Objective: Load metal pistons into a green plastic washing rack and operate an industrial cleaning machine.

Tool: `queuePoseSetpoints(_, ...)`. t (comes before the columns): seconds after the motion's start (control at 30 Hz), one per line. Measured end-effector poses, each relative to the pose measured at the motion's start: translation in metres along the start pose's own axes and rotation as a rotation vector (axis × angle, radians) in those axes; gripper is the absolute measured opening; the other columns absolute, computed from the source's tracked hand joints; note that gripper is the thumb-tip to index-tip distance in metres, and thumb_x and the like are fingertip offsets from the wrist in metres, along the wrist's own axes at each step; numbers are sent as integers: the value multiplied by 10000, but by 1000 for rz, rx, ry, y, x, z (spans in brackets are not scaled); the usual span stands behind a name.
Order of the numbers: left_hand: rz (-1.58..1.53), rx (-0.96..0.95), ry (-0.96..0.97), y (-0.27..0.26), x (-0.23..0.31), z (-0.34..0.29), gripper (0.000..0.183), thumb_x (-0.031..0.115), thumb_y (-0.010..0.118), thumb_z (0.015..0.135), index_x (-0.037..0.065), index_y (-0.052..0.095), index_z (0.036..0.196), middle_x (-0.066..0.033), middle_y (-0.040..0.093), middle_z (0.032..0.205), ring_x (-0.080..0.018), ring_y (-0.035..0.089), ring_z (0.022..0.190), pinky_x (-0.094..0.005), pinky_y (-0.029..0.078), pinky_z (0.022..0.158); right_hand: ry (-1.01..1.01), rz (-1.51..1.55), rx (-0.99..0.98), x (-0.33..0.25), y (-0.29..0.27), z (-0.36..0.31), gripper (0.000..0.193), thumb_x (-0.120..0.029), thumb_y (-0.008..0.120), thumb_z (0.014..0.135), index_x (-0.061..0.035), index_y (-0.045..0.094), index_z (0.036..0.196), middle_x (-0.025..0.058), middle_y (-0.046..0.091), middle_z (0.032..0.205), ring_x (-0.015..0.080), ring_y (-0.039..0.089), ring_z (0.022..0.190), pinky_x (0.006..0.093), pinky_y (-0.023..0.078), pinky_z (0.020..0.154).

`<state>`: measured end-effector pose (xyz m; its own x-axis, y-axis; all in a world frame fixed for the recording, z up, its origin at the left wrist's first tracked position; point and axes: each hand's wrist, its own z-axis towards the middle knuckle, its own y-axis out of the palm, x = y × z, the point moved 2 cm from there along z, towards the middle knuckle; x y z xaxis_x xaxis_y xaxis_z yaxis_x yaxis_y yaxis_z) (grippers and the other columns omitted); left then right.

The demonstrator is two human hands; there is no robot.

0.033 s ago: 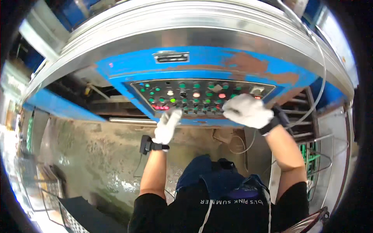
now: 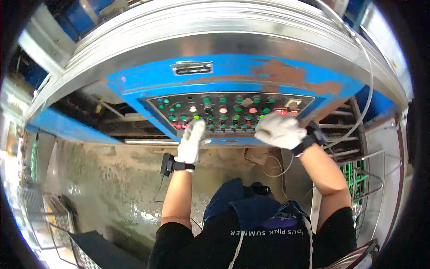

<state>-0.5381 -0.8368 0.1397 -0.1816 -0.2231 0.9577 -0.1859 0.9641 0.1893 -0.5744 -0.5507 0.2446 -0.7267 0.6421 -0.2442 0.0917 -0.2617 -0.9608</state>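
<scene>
A black control panel (image 2: 148, 102) with rows of green, white and red buttons and knobs sits in a blue machine front. Several of its lights glow red or green. My left hand (image 2: 191, 142), in a white glove, reaches to the panel's lower left buttons, fingers stretched up and thumb apart. Contact with a button cannot be made out. At the lower right of the panel is my right hand (image 2: 280, 131), also white-gloved. Its fingers curl over the buttons there, and whatever they grip is hidden. Black straps with small boxes circle both wrists.
A metal rail (image 2: 224, 41) runs across above the blue, rust-worn front. At the right a pale cable (image 2: 371, 80) hangs down past barred metalwork. Wet, stained floor (image 2: 112, 188) lies below. A dark sheet (image 2: 101, 249) and wire racks stand at the lower left.
My left hand has moved slightly up onto the panel's lower buttons. My right hand has dropped slightly leftward, uncovering red displays. The view has shifted a little.
</scene>
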Motion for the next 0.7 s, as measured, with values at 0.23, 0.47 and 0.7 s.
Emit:
queuePoseSetpoints(0.23, -622, -189, -284, 55, -1, 46, 593, 625, 636, 868, 85, 533, 1091, -79, 537, 1024, -252, 562, 850, -395, 520, 755, 121, -23, 155, 39, 89, 18, 281, -306, 513, 920, -68, 647, 856, 159, 639, 855, 367, 640, 832, 483, 523, 707)
queuePoseSetpoints(0.47, -556, -187, -245, 56, -9, 52, 420, 491, 655, 921, 71, 638, 930, 22, 573, 693, -83, 436, 566, -228, 374, 523, 497, 188, 62, 20, 73, 34, 376, -367, 479, 931, -54, 680, 881, 193, 673, 902, 384, 661, 861, 486, 522, 748)
queuePoseSetpoints(0.7, -18, -632, -467, 94, -120, 2, 251, 284, 695, 901, 54, 647, 989, -76, 643, 846, -207, 632, 738, -342, 526, 687, 487, 451, -600, -16, 74, -73, 419, -465, 507, 886, -120, 703, 1021, 145, 691, 999, 318, 666, 952, 450, 518, 801)
